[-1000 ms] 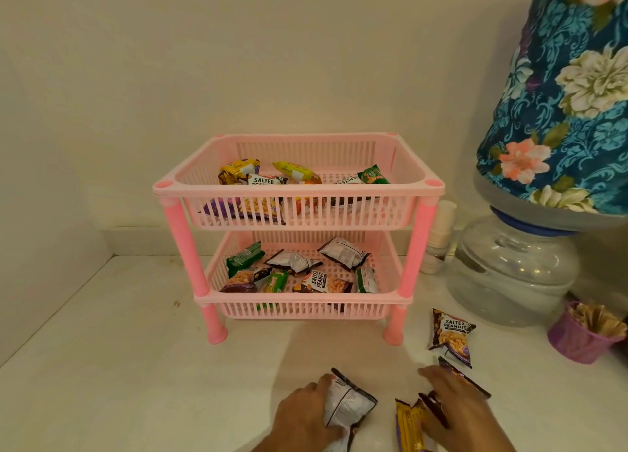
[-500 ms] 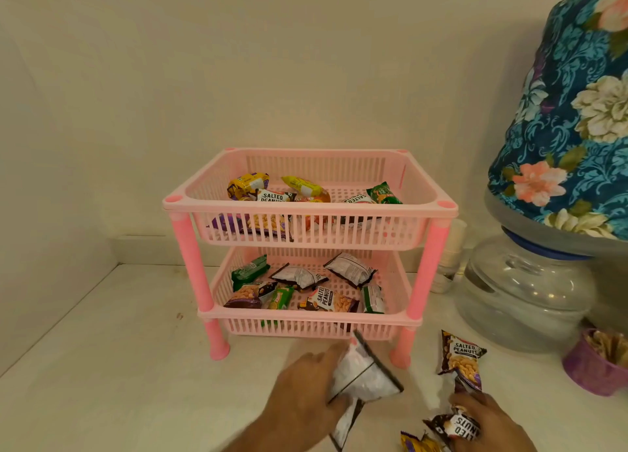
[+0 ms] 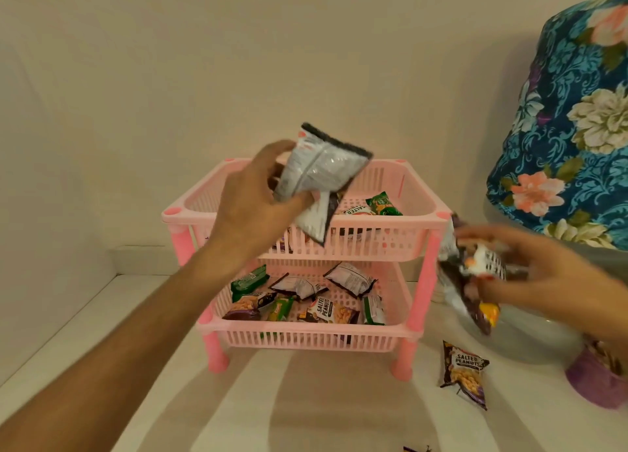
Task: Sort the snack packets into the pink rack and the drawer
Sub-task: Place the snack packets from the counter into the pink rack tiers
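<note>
The pink two-tier rack (image 3: 343, 254) stands on the white counter against the wall, with several snack packets in both trays. My left hand (image 3: 255, 207) is raised in front of the top tray and grips two silver-and-black packets (image 3: 319, 176) over it. My right hand (image 3: 543, 275) hovers to the right of the rack, holding a bunch of dark packets (image 3: 472, 282), blurred by motion. One salted peanuts packet (image 3: 464, 372) lies on the counter by the rack's right front leg. No drawer is in view.
A water dispenser jar (image 3: 530, 336) under a blue floral cover (image 3: 571, 139) stands at the right. A purple cup (image 3: 598, 380) sits at its foot. A packet's edge (image 3: 416, 448) shows at the bottom of the frame. The wall corner closes off the left side.
Both hands have risen from the counter with their packets. The left hand went up from the front of the rack to the top tray; the right hand lifted beside the rack.
</note>
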Available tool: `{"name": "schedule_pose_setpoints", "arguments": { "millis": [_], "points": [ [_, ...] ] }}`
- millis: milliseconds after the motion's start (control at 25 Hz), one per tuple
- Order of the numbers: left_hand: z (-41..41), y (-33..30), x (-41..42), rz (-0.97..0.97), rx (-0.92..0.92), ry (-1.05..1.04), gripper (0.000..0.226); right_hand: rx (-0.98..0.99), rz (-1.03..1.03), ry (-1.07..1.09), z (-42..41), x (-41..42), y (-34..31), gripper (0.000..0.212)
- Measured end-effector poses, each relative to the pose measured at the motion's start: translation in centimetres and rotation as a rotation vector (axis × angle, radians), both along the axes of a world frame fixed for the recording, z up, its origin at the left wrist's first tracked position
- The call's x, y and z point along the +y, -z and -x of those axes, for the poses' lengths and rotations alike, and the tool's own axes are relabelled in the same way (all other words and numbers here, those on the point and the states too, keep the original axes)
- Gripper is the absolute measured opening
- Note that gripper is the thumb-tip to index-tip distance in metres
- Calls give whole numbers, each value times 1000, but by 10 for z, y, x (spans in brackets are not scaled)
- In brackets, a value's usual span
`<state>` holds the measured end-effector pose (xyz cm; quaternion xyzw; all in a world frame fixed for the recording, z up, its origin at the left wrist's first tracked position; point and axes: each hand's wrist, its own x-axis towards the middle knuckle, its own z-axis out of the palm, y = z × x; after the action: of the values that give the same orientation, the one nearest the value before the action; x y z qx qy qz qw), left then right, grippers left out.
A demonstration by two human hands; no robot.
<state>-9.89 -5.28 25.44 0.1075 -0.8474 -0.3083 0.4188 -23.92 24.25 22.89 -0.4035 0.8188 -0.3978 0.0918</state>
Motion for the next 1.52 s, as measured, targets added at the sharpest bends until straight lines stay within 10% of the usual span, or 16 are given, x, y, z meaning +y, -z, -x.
{"name": "schedule_pose_setpoints", "arguments": {
  "millis": [320, 840, 1520],
  "points": [
    [41, -10, -38, -19, 163, -103, 57, 233, 117, 92, 66, -132, -74, 54],
    [68, -21, -81, 67, 126, -207, 59, 549, -456, 124, 148, -277, -21, 55],
    [-9, 2, 4, 402, 159, 94, 62, 352, 247, 92, -4, -105, -6, 19]
  ]
}}
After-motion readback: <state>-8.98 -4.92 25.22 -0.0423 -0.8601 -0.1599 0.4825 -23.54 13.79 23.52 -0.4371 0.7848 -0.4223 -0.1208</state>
